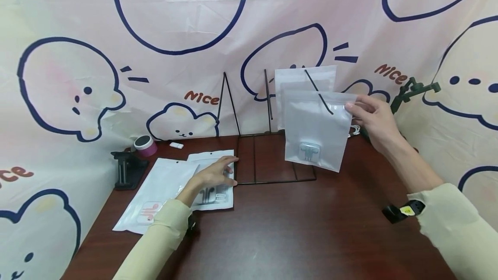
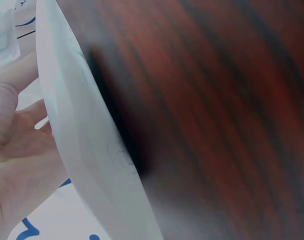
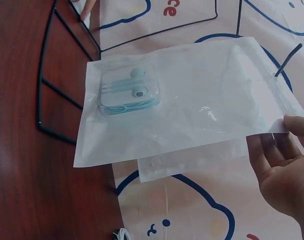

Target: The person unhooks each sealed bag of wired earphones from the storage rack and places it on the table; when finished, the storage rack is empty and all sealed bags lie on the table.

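Observation:
My right hand (image 1: pixel 375 120) pinches the upper right corner of a white zip pouch (image 1: pixel 307 126), thumb in front and fingers behind. A boxed pair of wired earphones (image 3: pixel 129 92) shows at the pouch's bottom. One black prong (image 1: pixel 314 82) of a wire display rack (image 1: pixel 254 159) passes through the top of this pouch. Another white pouch (image 1: pixel 285 81) hangs behind it. At the rack's left side, my left hand (image 1: pixel 212 174) has its fingers and thumb spread, tips right at the base wire. It overlaps a flat pouch with black earphones (image 1: pixel 208 194).
A white pouch with pink earphones (image 1: pixel 167 180) lies at the left. Beyond it stand a black stand (image 1: pixel 126 172), a pink jar (image 1: pixel 145 145) and a small white item (image 1: pixel 177 145). A green jointed arm (image 1: pixel 412 90) and white cable (image 1: pixel 354 130) are at the back right.

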### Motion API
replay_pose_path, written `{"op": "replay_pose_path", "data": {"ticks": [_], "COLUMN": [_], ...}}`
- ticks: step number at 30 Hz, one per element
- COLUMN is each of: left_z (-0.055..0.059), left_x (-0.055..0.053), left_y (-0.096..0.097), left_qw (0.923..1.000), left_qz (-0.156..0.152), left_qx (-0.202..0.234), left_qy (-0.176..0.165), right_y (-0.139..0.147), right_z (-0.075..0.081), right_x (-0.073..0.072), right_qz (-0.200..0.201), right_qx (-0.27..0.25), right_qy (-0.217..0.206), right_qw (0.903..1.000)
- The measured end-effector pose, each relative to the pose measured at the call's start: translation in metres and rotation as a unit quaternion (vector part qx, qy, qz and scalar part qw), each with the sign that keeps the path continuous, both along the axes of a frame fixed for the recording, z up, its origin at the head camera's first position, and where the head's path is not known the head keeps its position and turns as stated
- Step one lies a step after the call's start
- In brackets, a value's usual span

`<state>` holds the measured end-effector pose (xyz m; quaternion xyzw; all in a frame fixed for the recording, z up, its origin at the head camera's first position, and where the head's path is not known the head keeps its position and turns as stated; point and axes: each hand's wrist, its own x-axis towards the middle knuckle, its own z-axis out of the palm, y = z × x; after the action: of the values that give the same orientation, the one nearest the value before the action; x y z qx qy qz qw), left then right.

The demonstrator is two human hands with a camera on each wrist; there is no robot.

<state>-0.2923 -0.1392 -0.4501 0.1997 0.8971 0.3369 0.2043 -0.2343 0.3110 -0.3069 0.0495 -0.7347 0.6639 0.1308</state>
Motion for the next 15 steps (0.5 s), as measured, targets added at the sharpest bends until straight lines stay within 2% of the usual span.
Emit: {"op": "replay_pose_path", "data": {"ticks": [6, 12, 15], "left_z": [0.000, -0.002, -0.002], "left_x": [-0.001, -0.002, -0.002], "left_y": [0.001, 0.001, 0.000], "left_qw": [1.0000, 1.0000, 1.0000], "left_qz": [0.001, -0.002, -0.003], "left_qx": [0.002, -0.001, -0.001], "left_qy": [-0.001, 0.001, 0.000], "right_y": [0.002, 0.004, 0.004], "right_z": [-0.006, -0.011, -0.012], "right_x": [0.017, 0.032, 0.037], "right_qz": [0.023, 0.020, 0.022], "right_qx": [-0.041, -0.062, -0.079], "right_qy": [0.013, 0.016, 0.036], "right_qw": [0.9988, 0.9977, 0.9960]}}
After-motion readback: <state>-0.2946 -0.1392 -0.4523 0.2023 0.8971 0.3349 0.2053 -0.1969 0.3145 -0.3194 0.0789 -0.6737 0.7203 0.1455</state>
